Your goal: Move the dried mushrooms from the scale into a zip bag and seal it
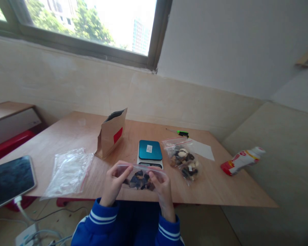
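A clear zip bag with dark, dried pieces inside is held up in front of the table's near edge. My left hand pinches its top left edge between thumb and fingers. At the top right edge, my right hand grips the same bag. Just behind the bag lies a scale with a blue top, its display partly covered by the bag and fingers. To the right of the scale, filled clear bags hold dark and pale pieces.
A brown paper bag stands open behind left. Flat clear bags and a tablet with a cable lie left. A screwdriver, white paper and a red-and-white bottle are on the right.
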Demonstrator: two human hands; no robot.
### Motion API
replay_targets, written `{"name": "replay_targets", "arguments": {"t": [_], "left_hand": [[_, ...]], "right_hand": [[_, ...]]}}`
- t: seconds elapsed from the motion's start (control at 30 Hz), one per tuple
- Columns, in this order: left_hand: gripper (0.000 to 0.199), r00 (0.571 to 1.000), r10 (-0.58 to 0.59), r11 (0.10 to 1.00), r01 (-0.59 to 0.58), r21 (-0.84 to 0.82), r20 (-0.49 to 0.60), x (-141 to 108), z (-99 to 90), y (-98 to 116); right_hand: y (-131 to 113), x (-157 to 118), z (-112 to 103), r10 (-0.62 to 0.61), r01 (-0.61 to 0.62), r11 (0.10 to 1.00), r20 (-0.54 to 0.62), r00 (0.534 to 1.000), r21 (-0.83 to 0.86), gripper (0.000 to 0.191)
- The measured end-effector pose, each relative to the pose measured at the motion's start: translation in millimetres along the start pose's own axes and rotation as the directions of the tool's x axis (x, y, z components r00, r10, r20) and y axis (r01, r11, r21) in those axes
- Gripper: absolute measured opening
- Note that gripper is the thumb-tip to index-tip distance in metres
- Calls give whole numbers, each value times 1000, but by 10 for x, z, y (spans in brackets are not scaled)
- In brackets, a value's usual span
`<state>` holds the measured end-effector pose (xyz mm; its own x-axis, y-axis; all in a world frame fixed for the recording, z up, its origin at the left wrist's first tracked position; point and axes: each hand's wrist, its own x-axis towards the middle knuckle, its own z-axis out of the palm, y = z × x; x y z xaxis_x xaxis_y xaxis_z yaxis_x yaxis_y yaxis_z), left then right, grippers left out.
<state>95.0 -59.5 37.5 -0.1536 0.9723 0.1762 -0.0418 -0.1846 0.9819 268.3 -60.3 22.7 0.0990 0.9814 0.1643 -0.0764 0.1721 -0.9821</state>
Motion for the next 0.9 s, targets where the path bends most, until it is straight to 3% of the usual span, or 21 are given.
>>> {"name": "replay_targets", "arguments": {"t": [0.17,0.47,0.57,0.73,0.83,0.9], "left_hand": [[20,1000,-3,1000,3,15,-18,-6,13,27],[23,996,6,997,1,-71,90,29,-15,4],[27,994,-42,997,48,-61,97,42,-9,13],[23,997,-48,999,49,-12,56,32,-12,29],[20,999,1,999,-2,36,34,24,-31,61],[19,998,38,997,-41,71,46,19,-36,102]], "right_hand": [[-9,17,70,-19,19,1000,-5,1000,-8,20],[-78,-1,119,-108,101,992,-86,990,-82,20],[-93,-8,116,-104,96,992,-94,990,-85,20],[-137,-21,42,-83,82,990,-4,997,-112,21],[-207,-33,-34,-119,114,971,-10,993,-209,27],[-269,-42,-64,-206,182,921,-34,978,-345,25]]}}
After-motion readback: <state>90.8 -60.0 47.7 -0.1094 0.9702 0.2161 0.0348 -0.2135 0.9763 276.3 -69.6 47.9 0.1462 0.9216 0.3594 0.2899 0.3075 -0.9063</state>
